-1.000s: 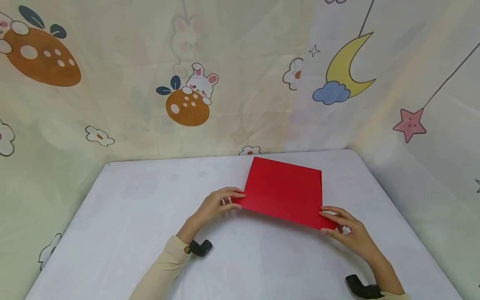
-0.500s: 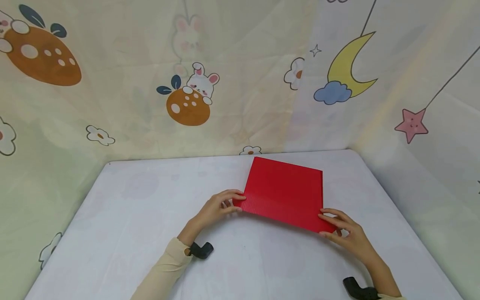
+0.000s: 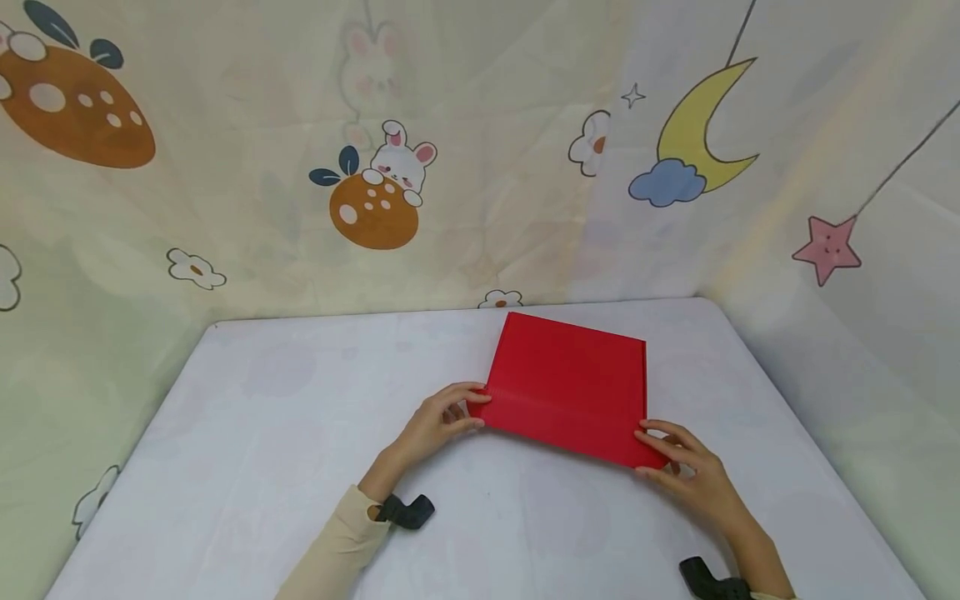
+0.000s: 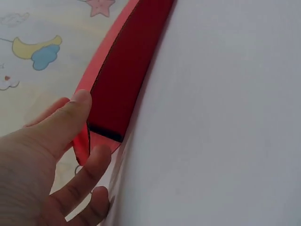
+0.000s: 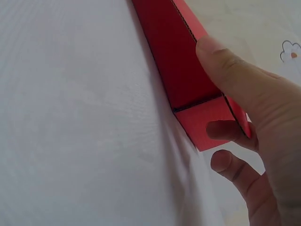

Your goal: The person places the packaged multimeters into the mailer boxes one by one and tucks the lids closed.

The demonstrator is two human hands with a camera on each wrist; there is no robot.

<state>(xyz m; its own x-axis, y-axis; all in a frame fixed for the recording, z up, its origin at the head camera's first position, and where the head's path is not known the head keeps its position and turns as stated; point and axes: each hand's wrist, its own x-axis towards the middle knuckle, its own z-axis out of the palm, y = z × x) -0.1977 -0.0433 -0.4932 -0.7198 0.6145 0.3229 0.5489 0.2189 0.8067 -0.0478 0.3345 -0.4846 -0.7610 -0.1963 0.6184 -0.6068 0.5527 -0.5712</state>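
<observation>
A red cardboard box (image 3: 566, 387) sits on the white table, turned a little, its lid lying over the top. My left hand (image 3: 442, 417) pinches the lid's front left corner, and my right hand (image 3: 693, 475) pinches the front right one. In the left wrist view, the left thumb lies along the lid's front edge, with the box's dark red front wall (image 4: 124, 70) below it. From the right wrist, the right thumb presses the lid's edge above the front wall (image 5: 164, 52), and a fingertip lies by the box's side wall (image 5: 207, 122). The inside is hidden.
The white table (image 3: 285, 467) runs up to a cloth backdrop (image 3: 480, 167) printed with rabbits, a moon and a star. A black wrist mount (image 3: 407, 512) sits on the left wrist and another black mount (image 3: 712, 579) on the right.
Both hands have moved slightly down and toward the person, and the lid's front edge has come down with them. The box's back edge has stayed in place; the view shifted slightly.
</observation>
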